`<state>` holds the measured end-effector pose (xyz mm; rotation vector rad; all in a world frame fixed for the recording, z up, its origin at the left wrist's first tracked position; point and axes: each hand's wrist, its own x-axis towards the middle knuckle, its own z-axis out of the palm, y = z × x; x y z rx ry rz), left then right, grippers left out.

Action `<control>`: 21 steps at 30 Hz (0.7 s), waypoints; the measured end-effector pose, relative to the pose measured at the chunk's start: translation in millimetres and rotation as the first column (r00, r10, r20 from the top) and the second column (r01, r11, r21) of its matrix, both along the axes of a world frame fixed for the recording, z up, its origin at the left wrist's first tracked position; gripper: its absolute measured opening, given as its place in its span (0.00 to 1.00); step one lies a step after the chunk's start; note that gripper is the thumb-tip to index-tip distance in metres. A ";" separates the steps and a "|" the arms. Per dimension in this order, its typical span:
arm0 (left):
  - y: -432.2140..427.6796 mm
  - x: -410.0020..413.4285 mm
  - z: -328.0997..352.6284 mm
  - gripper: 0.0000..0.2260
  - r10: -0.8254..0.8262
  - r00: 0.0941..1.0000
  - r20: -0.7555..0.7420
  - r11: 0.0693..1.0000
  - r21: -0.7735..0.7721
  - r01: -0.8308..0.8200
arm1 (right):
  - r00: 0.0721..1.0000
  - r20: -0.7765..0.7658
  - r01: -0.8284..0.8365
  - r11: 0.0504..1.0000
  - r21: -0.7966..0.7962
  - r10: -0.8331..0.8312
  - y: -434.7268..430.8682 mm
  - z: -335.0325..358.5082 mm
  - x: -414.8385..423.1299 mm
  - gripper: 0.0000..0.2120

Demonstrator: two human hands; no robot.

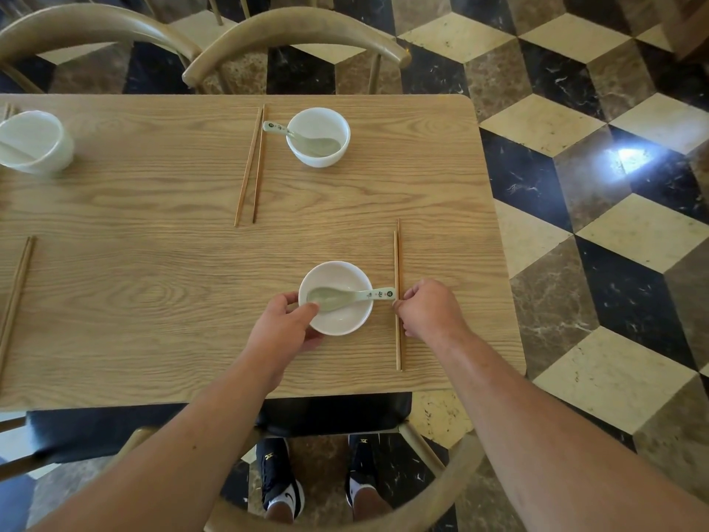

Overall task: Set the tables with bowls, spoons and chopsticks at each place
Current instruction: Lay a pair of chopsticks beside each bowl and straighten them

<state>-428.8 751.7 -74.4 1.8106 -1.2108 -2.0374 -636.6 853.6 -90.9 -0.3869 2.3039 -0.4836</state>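
While the left hand (pixel 286 326) grips the near white bowl (pixel 341 320) at its rim, thumb lying over the edge by the ceramic soup spoon (pixel 345 297) inside, the right hand (pixel 429 309) pinches the pair of wooden chopsticks (pixel 398 259) lying just right of the bowl on the wooden table (pixel 153 263). The spoon's handle overhangs the rim, almost meeting the chopsticks. Nudging the sticks leftward could knock that handle and tip the spoon out; their uneven tips suggest a loose pinch may leave them splayed.
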 end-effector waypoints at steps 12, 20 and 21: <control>1.8 7.5 -8.7 0.16 -0.087 0.995 -0.051 0.996 -0.003 0.087 | 0.996 -0.036 -0.077 0.996 0.039 0.079 -1.6 -1.1 -0.5 0.09; 0.3 7.0 -12.0 0.17 -0.077 0.996 -0.041 0.997 0.007 0.078 | 0.996 -0.027 -0.084 0.996 0.009 0.084 -0.2 0.2 1.2 0.05; 0.3 7.0 -12.2 0.18 -0.076 0.996 -0.042 0.997 0.007 0.076 | 0.996 -0.031 -0.086 0.996 0.015 0.087 0.0 1.0 1.3 0.05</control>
